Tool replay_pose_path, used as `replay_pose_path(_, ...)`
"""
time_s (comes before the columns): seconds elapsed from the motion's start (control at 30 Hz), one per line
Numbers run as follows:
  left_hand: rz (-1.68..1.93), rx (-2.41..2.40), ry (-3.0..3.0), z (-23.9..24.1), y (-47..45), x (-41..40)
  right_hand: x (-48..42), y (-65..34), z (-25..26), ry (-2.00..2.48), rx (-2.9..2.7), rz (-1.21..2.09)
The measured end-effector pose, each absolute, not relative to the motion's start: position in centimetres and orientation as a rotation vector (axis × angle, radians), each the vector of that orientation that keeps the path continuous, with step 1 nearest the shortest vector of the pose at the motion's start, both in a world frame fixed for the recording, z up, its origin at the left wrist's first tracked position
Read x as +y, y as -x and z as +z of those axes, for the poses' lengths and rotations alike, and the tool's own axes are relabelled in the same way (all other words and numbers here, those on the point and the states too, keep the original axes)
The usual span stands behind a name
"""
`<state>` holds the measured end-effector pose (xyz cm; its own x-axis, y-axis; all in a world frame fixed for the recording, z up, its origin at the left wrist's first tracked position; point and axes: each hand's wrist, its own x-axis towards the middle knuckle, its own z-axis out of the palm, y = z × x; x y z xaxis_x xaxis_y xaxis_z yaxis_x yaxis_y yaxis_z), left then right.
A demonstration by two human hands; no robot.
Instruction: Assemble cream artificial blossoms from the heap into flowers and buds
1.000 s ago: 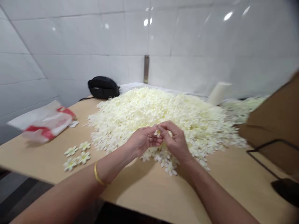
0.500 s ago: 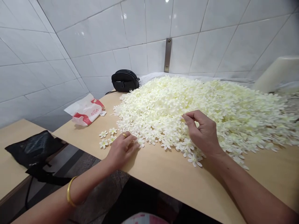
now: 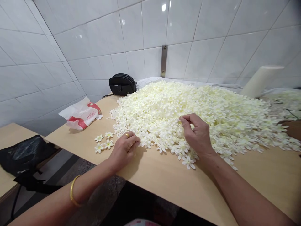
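A big heap of white and pale yellow artificial flowers (image 3: 164, 103) covers much of the wooden table. My left hand (image 3: 124, 147), with a gold ring and a bracelet on its wrist, rests at the heap's near left edge. Its fingers are bent and drawn together, their tips against the outermost blossoms; what they hold is hidden. Thumb and forefinger of my right hand (image 3: 197, 133) are pinched over the front of the heap. Anything between those fingertips is too small to make out. Several single flowers (image 3: 108, 144) lie apart in a small group left of my left hand.
A white and red paper bag (image 3: 81, 114) lies at the table's left, with a black pouch (image 3: 122, 84) behind. A white cone (image 3: 262, 81) leans at the back right. A dark bag (image 3: 25, 153) sits on another surface at left. A brown shape (image 3: 293, 128) enters at right.
The view has swung a little to the right, bringing in the brown shape at the right edge. My left hand's fingers have closed more at the heap's edge. My right hand keeps its pinch.
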<state>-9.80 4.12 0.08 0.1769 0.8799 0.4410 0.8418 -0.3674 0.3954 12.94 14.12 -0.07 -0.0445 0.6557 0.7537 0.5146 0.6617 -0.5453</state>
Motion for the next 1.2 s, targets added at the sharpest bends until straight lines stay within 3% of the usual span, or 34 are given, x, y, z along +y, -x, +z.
replay_pose_path(0.37,1.043,1.773,-2.351,0.6,10.1,11.2,14.0,-13.0,0.2,0.955,-1.706,0.185)
replay_pose_path(1.2,1.136,1.957,-2.298,2.4,11.7,12.8,13.9,-12.9,0.2,0.955,-1.708,0.206)
